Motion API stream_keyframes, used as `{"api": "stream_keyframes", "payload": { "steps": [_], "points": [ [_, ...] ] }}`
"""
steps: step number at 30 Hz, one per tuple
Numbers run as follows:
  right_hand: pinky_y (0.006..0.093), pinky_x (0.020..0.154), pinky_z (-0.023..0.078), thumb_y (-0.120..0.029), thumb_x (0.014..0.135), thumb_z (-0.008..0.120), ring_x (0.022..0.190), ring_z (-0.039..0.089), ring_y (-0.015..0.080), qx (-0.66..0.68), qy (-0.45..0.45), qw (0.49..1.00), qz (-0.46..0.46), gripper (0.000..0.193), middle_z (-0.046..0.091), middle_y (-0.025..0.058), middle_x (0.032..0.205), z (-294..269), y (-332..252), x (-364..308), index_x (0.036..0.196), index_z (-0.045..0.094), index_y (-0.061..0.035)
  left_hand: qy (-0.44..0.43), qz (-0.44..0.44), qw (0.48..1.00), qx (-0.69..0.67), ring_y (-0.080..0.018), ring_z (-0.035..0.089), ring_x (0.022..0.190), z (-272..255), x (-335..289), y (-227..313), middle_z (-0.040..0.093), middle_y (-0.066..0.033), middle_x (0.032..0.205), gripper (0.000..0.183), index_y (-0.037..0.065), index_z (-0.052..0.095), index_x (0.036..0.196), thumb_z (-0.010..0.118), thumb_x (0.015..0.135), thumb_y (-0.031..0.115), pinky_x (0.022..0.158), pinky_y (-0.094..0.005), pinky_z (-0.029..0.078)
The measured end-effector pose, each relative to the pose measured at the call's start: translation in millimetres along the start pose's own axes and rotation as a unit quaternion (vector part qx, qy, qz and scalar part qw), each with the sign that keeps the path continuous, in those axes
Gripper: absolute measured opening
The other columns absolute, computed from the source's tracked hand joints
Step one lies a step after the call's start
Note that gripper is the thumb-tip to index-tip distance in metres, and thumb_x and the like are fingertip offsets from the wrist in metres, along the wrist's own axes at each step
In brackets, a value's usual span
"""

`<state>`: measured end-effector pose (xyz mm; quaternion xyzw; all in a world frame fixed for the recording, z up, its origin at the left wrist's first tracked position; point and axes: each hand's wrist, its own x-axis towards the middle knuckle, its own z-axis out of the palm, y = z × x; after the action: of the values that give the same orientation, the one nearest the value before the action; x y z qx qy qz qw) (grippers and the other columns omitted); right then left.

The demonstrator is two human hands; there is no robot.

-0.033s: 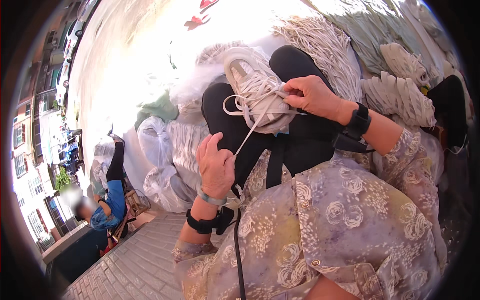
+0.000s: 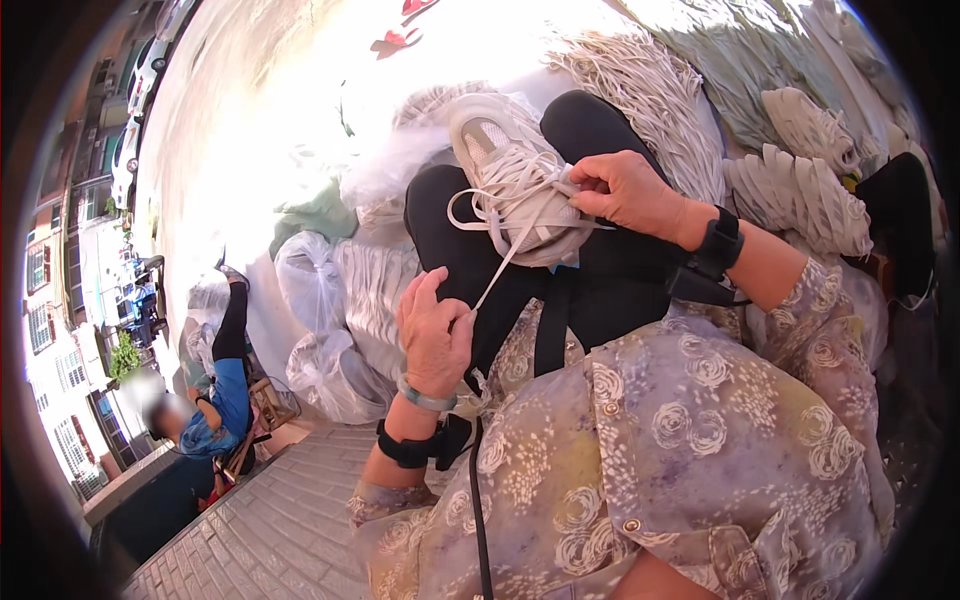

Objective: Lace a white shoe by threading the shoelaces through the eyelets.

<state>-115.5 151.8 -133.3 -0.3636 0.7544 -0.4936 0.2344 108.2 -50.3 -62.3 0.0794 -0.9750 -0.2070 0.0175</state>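
A white sneaker [image 2: 505,175] rests on my lap, across my black trousers [image 2: 610,290]. My right hand [image 2: 625,190] pinches the white shoelace at the shoe's upper eyelets. From there the shoelace [image 2: 497,268] runs taut down to my left hand [image 2: 435,335], which grips its free end close to my body. Loose loops of lace hang off the shoe's left side. Both wrists carry black bands, and the left one also has a pale bracelet.
Bundles of white laces [image 2: 650,90] and more of them [image 2: 800,190] lie to the right. Clear plastic bags [image 2: 325,300] of stock sit left of my knees. Another person [image 2: 205,415] sits at lower left on brick paving [image 2: 270,520]. Parked cars [image 2: 150,60] are far left.
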Motion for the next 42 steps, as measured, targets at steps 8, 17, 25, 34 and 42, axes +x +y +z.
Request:
{"api": "stream_keyframes", "payload": {
  "steps": [8,17,25,34,42],
  "points": [
    [0.0203,0.043,0.040,-0.024,0.081,0.063,0.048,0.052,0.0071,0.204,-0.040,0.934,0.291,0.020,0.056,0.0014,0.063,-10,-14,21,0.077,0.061,-0.0038,0.052,-0.204,0.961,-0.181,-0.0157,0.056,0.094,21,43,-27,0.059,-0.0127,0.107,0.021,0.001,0.058,0.100,0.063,0.082,0.011,0.080,-0.0257,0.044],
    [0.0187,0.050,0.040,-0.016,0.080,0.063,0.056,0.049,0.0037,0.315,0.018,0.924,0.217,0.012,0.055,-0.0022,0.068,1,-14,24,0.080,0.056,-0.0057,0.020,-0.198,0.838,-0.508,-0.0053,0.052,0.076,32,91,-31,0.058,-0.0015,0.085,0.041,-0.003,0.046,0.116,0.062,0.078,-0.001,0.072,-0.0188,0.043],
    [0.0341,0.065,0.039,-0.017,0.067,0.068,0.069,0.054,0.0218,-0.214,-0.014,0.954,-0.210,0.022,0.050,0.0053,0.075,-3,-19,-6,0.082,0.053,-0.0098,0.105,-0.119,0.869,-0.469,-0.0026,0.048,0.071,27,66,-10,0.055,0.0024,0.079,0.033,-0.001,0.049,0.112,0.057,0.080,-0.004,0.068,-0.0164,0.040],
    [0.0335,0.064,0.036,-0.010,0.063,0.062,0.061,0.053,0.0206,-0.312,-0.104,0.891,-0.314,0.014,0.051,0.0032,0.069,-4,-18,2,0.070,0.049,-0.0109,0.084,-0.136,0.860,-0.484,-0.0026,0.047,0.064,31,53,-14,0.055,0.0034,0.072,0.031,-0.001,0.051,0.109,0.055,0.078,-0.002,0.061,-0.0176,0.040],
    [0.0333,0.061,0.036,-0.009,0.062,0.055,0.055,0.049,0.0266,-0.204,-0.079,0.942,-0.256,0.009,0.048,0.0059,0.057,-8,-17,6,0.060,0.046,-0.0079,0.016,-0.170,0.898,-0.406,-0.0028,0.049,0.067,37,44,-19,0.057,0.0011,0.075,0.029,-0.002,0.053,0.107,0.057,0.078,-0.002,0.062,-0.0170,0.040]
  ]
}}
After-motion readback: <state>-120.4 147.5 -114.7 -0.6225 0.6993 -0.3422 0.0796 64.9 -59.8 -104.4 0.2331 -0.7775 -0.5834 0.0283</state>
